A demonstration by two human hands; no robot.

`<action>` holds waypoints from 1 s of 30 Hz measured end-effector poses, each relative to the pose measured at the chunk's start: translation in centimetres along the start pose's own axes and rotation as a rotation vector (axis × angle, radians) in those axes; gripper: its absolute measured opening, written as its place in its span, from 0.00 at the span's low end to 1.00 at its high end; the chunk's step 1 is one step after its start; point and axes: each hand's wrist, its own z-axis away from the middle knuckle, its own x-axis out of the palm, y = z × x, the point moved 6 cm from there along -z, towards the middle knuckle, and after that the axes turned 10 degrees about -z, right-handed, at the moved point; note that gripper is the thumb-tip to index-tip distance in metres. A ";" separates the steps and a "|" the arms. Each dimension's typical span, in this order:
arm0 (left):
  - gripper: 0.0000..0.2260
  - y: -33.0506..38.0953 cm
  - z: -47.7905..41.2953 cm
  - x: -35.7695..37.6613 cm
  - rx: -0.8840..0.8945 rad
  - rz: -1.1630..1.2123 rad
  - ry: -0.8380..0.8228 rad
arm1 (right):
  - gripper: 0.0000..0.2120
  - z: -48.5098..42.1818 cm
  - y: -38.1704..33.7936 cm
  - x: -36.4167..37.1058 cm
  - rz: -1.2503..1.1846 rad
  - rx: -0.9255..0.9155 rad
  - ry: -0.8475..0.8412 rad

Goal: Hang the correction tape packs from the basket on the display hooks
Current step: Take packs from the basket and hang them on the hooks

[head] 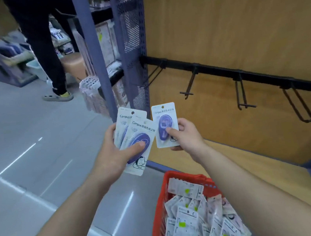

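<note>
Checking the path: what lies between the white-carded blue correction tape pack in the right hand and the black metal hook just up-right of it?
Nothing: the head view shows only bare wooden panel between that pack and hook.

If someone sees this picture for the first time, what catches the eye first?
Probably the centre: the left hand grips two fanned blue packs, and the right hand pinches one pack. Then the red basket holding more packs at the bottom, and the bare black hooks on the wooden panel, right.
</note>
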 end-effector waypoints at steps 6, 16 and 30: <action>0.23 -2.2 -2.2 -3.5 -0.004 0.033 0.097 | 0.06 -7.0 -1.4 6.2 -0.034 -0.138 0.015; 0.26 -2.9 -4.2 -3.1 -0.032 0.083 0.126 | 0.05 -9.3 -0.8 6.4 -0.036 -0.188 0.045; 0.23 -3.6 -4.6 -2.5 -0.092 0.155 0.117 | 0.29 -8.4 -1.6 5.4 0.333 -0.156 0.249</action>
